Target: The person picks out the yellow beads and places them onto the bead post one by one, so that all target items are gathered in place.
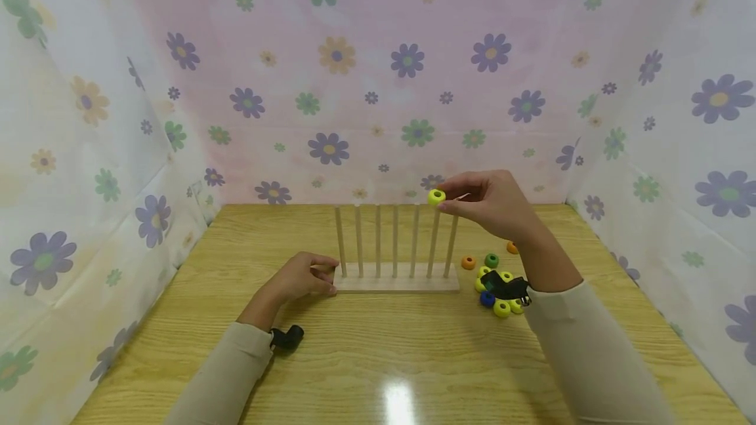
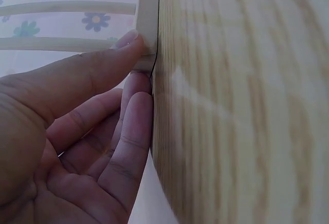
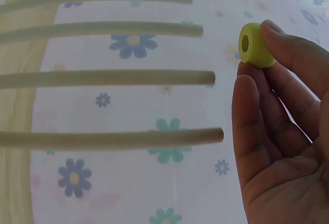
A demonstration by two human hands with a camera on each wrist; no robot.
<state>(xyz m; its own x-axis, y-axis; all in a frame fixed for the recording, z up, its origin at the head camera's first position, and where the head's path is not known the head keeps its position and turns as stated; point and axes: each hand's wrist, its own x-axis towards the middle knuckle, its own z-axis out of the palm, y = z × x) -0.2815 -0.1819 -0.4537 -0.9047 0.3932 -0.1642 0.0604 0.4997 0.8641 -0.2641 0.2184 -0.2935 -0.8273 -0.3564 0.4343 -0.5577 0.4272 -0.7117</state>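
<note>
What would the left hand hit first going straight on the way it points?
The base: the left hand is touching its end, so nothing seems to lie between them.

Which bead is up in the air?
The yellow bead pinched by the right hand; the other visible beads lie on the table.

Yellow bead (image 3: 258,48) in right hand (image 3: 282,136)

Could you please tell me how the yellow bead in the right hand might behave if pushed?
The yellow bead would likely roll if stood on edge, since its side is rounded. It is probably stiff, showing no squashing where the right hand pinches it. It may be light, being small with a hole in it.
</note>
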